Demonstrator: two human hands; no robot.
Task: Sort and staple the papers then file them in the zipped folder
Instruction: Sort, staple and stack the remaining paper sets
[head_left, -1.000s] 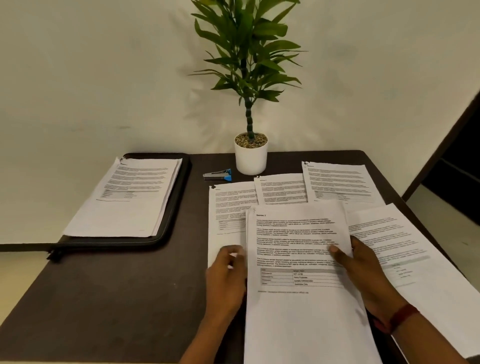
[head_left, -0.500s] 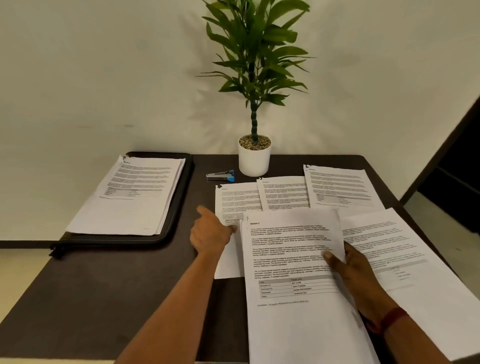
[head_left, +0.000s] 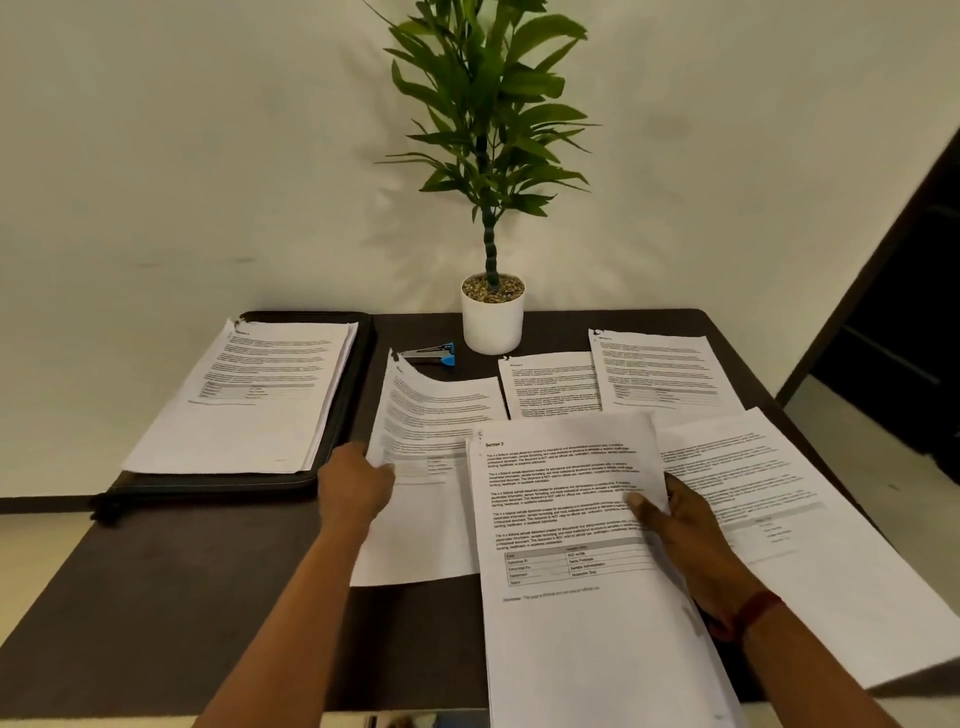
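My right hand (head_left: 680, 540) holds the right edge of a raised printed set headed "Section 2" (head_left: 571, 545), thumb on top. My left hand (head_left: 358, 486) grips the left edge of a stapled set (head_left: 436, 415) lying left of it; that set's far corner curls up off the table. A black zipped folder (head_left: 358, 384) lies open at the left with a stack of papers (head_left: 249, 400) on it. The blue and silver stapler (head_left: 431, 354) sits behind the gripped set. More stapled sets lie at centre back (head_left: 550, 382), right back (head_left: 660, 371) and right (head_left: 779, 499).
A potted plant in a white pot (head_left: 492, 322) stands at the back centre of the dark table (head_left: 182, 587), against the wall. The table's right edge drops to the floor beside a dark doorway (head_left: 904, 312).
My left hand left the raised set, reached forward-left and took hold of the stapled set's left edge, whose far corner now lifts. My right hand still holds the raised set.
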